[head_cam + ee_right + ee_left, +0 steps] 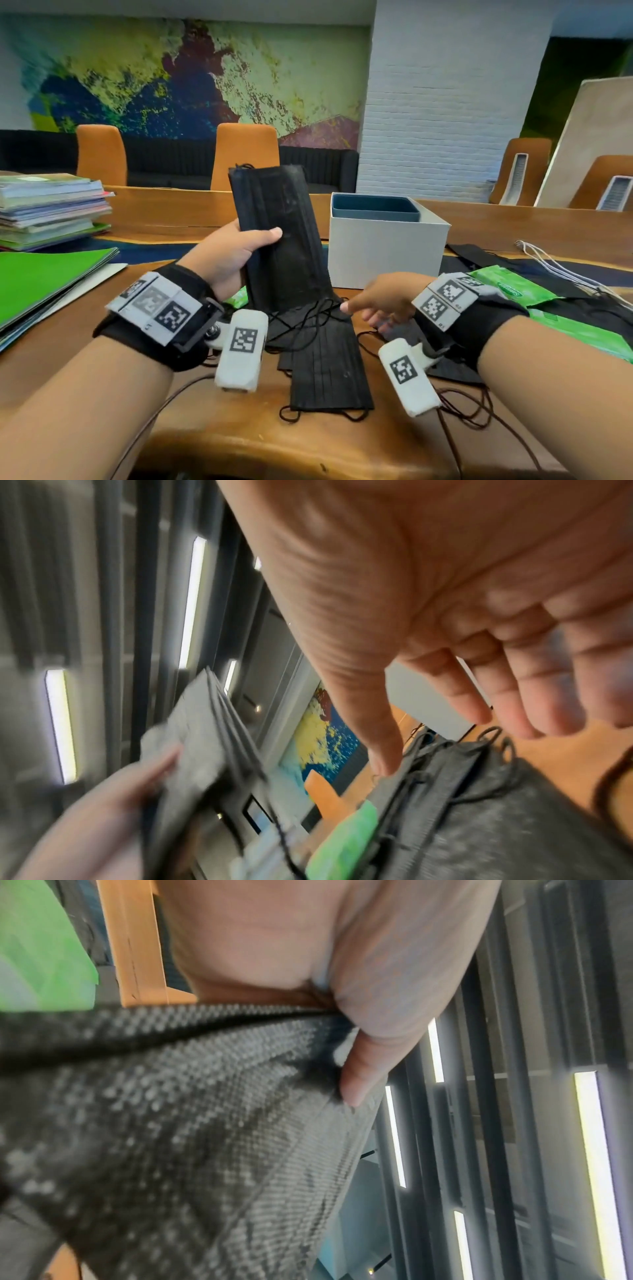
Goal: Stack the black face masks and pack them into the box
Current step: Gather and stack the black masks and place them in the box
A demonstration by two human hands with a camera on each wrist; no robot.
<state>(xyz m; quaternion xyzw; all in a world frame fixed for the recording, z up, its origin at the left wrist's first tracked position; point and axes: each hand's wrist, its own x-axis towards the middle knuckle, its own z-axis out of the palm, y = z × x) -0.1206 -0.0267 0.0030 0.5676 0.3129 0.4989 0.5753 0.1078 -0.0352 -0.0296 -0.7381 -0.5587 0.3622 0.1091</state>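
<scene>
now the left hand (233, 255) grips the stack (277, 236) upright, thumb across it; the right hand (387, 301) hovers open over loose masks (329, 370) on the table. pinch one by its edge, clear of loops. box (383, 253) waits behind.

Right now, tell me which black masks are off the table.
The upright stack of black masks gripped in the left hand; the other masks lie flat on the table.

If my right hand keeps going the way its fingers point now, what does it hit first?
Most likely the tangled ear loops of the loose black masks on the table; the right hand has its fingertips just above them, though depth is unclear.
</scene>
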